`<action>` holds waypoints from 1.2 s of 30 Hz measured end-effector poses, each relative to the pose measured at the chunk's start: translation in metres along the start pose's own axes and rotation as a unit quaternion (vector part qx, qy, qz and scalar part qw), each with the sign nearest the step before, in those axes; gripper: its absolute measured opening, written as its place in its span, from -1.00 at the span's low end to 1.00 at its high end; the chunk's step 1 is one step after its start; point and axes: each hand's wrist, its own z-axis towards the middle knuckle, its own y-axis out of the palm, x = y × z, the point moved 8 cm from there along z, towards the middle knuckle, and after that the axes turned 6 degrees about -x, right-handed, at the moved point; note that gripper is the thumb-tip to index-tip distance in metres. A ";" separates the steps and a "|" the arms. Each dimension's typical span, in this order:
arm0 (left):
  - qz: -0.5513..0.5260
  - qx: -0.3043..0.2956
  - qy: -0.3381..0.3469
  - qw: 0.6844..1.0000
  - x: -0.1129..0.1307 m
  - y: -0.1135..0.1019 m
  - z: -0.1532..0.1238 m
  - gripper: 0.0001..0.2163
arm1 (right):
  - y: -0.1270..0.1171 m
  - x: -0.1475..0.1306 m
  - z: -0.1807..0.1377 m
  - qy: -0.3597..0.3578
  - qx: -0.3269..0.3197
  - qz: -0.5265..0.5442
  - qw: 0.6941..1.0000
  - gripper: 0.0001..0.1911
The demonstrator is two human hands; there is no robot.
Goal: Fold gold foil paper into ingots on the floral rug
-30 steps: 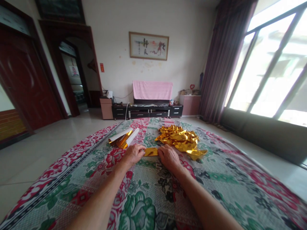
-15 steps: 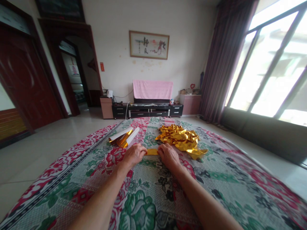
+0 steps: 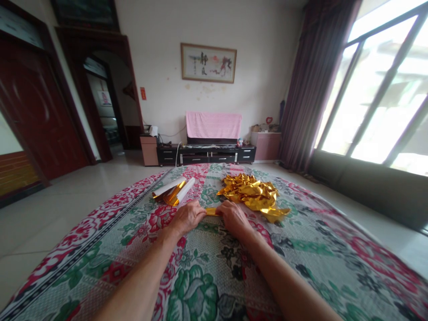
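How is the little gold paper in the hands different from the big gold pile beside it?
The gold paper is one small, flat strip, while the gold pile is many crinkled pieces heaped up. The gold paper is pinched between the left hand and the right hand, but no hand touches the gold pile. The gold paper sits nearer the person and the gold pile farther back. Both are shiny gold and lie on the flowered cloth.

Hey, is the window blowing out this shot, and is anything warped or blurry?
Head view: the window is blown out to white, but the floral cloth is evenly lit; the gold foil pile glints without losing its shape; wide-angle distortion bows the cloth's edge and tilts the door frame; the left hand, right hand and the gold strip they pinch look sharp.
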 end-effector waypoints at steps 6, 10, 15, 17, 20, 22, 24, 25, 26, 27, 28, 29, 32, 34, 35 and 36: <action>0.007 0.015 -0.014 1.000 -0.001 -0.002 0.001 -0.73 | -0.007 -0.005 -0.005 -0.031 0.038 0.018 0.999 -0.88; 0.005 0.018 -0.015 1.000 -0.001 -0.002 0.001 -0.73 | -0.008 -0.008 -0.004 -0.032 0.030 0.004 0.999 -0.81; 0.015 0.023 -0.010 1.000 0.001 -0.003 0.000 -0.73 | -0.006 -0.007 -0.002 -0.014 0.023 -0.034 0.999 -0.76; 0.021 0.028 -0.009 0.999 0.002 -0.004 -0.001 -0.73 | -0.006 -0.007 -0.002 -0.007 0.023 -0.047 0.999 -0.74; 0.026 0.044 -0.012 0.999 0.004 -0.007 -0.001 -0.74 | -0.008 -0.005 -0.003 0.005 0.031 -0.051 0.998 -0.72; 0.020 0.057 -0.011 0.998 0.005 -0.010 0.000 -0.74 | -0.011 -0.005 -0.002 0.012 0.042 -0.044 0.998 -0.73; 0.011 0.069 -0.013 0.997 0.007 -0.014 0.001 -0.74 | -0.014 -0.005 -0.002 0.015 0.054 -0.028 0.998 -0.75; 0.006 0.075 -0.017 0.997 0.007 -0.016 0.002 -0.73 | -0.015 -0.005 -0.002 0.016 0.060 -0.016 0.998 -0.76; 0.001 0.078 -0.022 0.997 0.007 -0.017 0.002 -0.74 | -0.016 -0.005 -0.002 0.017 0.067 -0.001 0.998 -0.77; -0.007 0.081 -0.029 0.996 0.006 -0.018 0.003 -0.74 | -0.017 -0.004 -0.002 0.017 0.074 0.018 0.997 -0.78; -0.020 0.081 -0.035 0.996 0.006 -0.018 0.003 -0.75 | -0.018 -0.004 -0.003 0.016 0.082 0.040 0.996 -0.78; -0.036 0.080 -0.041 0.995 0.005 -0.018 0.003 -0.76 | -0.019 -0.002 -0.003 0.014 0.092 0.065 0.994 -0.77; -0.106 0.071 -0.063 0.990 0.000 -0.016 0.003 -0.77 | -0.021 0.004 -0.006 0.010 0.109 0.145 0.983 -0.77; -0.160 0.063 -0.080 0.982 -0.003 -0.016 0.002 -0.77 | -0.020 0.009 -0.007 0.014 0.107 0.186 0.977 -0.76; -0.188 0.057 -0.087 0.977 -0.004 -0.015 0.001 -0.77 | -0.019 0.012 -0.007 0.019 0.102 0.204 0.973 -0.76; -0.217 0.050 -0.092 0.971 -0.005 -0.015 0.001 -0.76 | -0.018 0.014 -0.007 0.025 0.096 0.222 0.970 -0.76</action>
